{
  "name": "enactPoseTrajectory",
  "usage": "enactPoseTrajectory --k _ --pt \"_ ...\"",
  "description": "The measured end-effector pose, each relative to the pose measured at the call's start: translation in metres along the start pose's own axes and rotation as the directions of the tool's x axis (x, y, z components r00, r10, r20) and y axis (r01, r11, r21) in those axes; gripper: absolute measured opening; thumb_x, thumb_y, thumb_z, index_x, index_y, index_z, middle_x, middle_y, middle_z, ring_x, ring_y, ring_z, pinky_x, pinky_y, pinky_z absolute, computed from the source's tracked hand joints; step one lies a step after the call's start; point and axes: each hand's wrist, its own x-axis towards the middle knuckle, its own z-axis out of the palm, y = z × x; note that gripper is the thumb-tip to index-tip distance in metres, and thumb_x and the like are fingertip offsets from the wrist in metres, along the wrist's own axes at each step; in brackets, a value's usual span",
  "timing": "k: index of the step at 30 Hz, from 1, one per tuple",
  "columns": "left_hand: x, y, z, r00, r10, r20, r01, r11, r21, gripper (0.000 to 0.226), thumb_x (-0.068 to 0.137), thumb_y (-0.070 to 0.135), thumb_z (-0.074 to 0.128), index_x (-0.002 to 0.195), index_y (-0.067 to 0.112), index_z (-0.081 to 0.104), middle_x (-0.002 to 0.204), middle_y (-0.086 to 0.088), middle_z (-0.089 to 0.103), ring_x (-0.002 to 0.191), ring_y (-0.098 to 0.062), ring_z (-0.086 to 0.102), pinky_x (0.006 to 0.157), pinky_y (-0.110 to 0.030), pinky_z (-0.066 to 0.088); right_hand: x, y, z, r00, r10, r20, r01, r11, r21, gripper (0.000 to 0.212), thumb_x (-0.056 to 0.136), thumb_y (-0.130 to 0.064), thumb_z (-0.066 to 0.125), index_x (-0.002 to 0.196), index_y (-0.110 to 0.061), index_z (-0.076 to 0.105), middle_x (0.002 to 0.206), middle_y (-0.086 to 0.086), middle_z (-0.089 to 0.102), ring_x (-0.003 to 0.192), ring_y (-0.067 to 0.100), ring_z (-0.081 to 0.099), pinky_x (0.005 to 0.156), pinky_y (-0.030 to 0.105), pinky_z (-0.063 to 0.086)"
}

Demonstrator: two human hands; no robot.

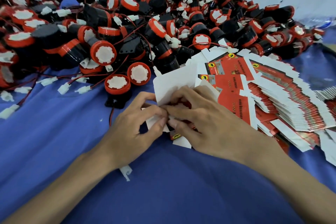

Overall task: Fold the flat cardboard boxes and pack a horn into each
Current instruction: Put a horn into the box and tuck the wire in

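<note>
While the left hand [138, 123] and the right hand [205, 123] pinch its flaps, one cardboard box [169, 85] is between them above the blue cloth [163, 178]. Horns [103, 53] lie piled behind it, and flat boxes [283, 107] lie stacked at its right.

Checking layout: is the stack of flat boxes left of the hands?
No, the stack of flat boxes lies right of the right hand and left hand folding a cardboard box.

packing workshop, heaped horns [127, 23], stacked flat boxes [291, 103]
</note>
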Motion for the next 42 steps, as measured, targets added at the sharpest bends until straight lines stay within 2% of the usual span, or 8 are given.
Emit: enactPoseTrajectory --k 7,14,20,24,32,36,39,42 --pt "-0.005 -0.001 -0.002 0.988 0.005 0.151 0.002 0.999 -0.051 0.039 0.083 0.053 0.058 0.111 0.038 0.036 0.123 0.027 0.039 0.111 -0.002 0.051 0.090 -0.030 0.047 -0.003 0.001 0.023 0.983 -0.007 -0.186 0.012 0.999 0.030 0.030 0.097 -0.019 0.044 0.119 -0.016 0.064 0.123 0.001 0.056 0.109 0.025 0.047 0.097 0.041 0.037" --pt "-0.003 0.003 -0.002 0.996 0.005 0.091 0.005 0.995 -0.102 0.038 0.077 0.054 0.067 0.097 0.045 0.035 0.110 0.029 0.049 0.100 0.003 0.056 0.081 -0.013 0.043 -0.002 -0.005 0.036 0.897 0.083 -0.433 0.043 0.960 0.275 0.017 0.080 -0.009 0.068 0.096 -0.008 0.073 0.106 -0.004 0.071 0.115 0.014 0.056 0.103 0.048 0.039" --pt "-0.003 0.007 0.002 0.987 -0.153 0.040 0.154 0.988 -0.011 0.053 0.058 0.073 0.060 0.093 0.051 0.026 0.102 0.028 0.052 0.089 -0.001 0.058 0.070 -0.032 0.049 -0.005 -0.004 0.033 0.933 0.069 -0.353 0.030 0.963 0.267 0.030 0.086 -0.015 0.056 0.113 -0.016 0.071 0.119 -0.007 0.066 0.119 0.010 0.055 0.116 0.029 0.016" --pt "-0.001 0.009 0.006 0.987 -0.161 0.009 0.161 0.987 -0.012 0.051 0.057 0.066 0.058 0.092 0.055 0.023 0.097 0.029 0.053 0.084 0.000 0.058 0.067 -0.028 0.046 -0.005 -0.007 0.039 0.948 0.047 -0.314 0.008 0.985 0.172 0.043 0.092 -0.015 0.044 0.133 -0.011 0.055 0.125 -0.004 0.064 0.126 0.012 0.049 0.117 0.044 0.016" --pt "-0.001 0.007 0.006 0.997 -0.071 0.036 0.073 0.996 -0.056 0.059 0.066 0.051 0.060 0.103 0.065 0.015 0.102 0.038 0.053 0.088 0.008 0.059 0.070 -0.009 0.045 -0.013 -0.005 0.033 0.987 -0.012 -0.159 0.037 0.987 0.155 0.047 0.097 -0.024 0.040 0.145 -0.020 0.041 0.138 -0.009 0.053 0.139 0.011 0.027 0.117 0.041 -0.002" --pt "-0.002 0.005 0.006 0.997 -0.059 0.046 0.064 0.993 -0.098 0.072 0.066 0.047 0.061 0.113 0.070 0.011 0.106 0.039 0.052 0.093 0.007 0.059 0.075 -0.012 0.047 -0.012 -0.011 0.039 0.980 0.003 -0.198 0.010 0.998 0.062 0.046 0.099 -0.028 0.035 0.145 -0.024 0.040 0.144 -0.011 0.042 0.131 0.018 0.033 0.111 0.043 0.015" --pt "-0.001 0.005 0.006 0.998 -0.016 0.054 0.021 0.997 -0.076 0.078 0.067 0.045 0.061 0.119 0.070 0.008 0.113 0.045 0.045 0.104 0.009 0.054 0.082 -0.011 0.046 -0.007 -0.018 0.044 0.935 0.150 -0.321 -0.059 0.959 0.276 0.050 0.095 -0.034 0.042 0.143 -0.019 0.040 0.127 -0.011 0.055 0.123 0.007 0.042 0.108 0.026 0.018" --pt "-0.001 0.004 0.005 0.997 -0.024 0.069 0.029 0.997 -0.074 0.081 0.066 0.048 0.062 0.121 0.069 0.006 0.116 0.044 0.042 0.105 0.008 0.055 0.083 -0.016 0.049 -0.005 -0.021 0.050 0.835 0.275 -0.477 -0.067 0.910 0.408 0.042 0.087 -0.036 0.057 0.122 -0.014 0.060 0.123 -0.008 0.060 0.118 0.004 0.051 0.102 0.036 0.037"
